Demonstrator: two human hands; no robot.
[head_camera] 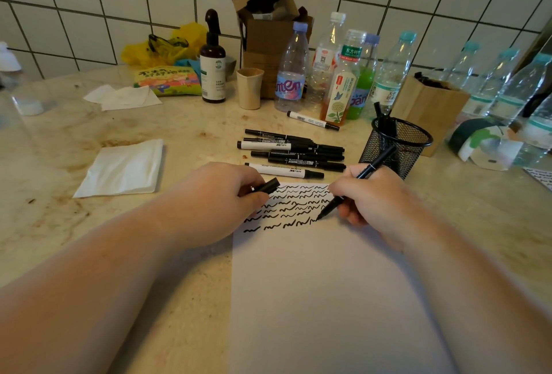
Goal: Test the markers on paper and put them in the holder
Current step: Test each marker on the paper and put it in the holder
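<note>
Black marker [355,184] sits pinched in our right hand [375,194], tip touching the paper [322,284] beside rows of squiggles. Our left hand [215,197] grips its cap [268,186]. More markers [291,151] lie beyond, near the mesh holder [398,146].

The paper [328,299] runs past the bottom edge.
</note>
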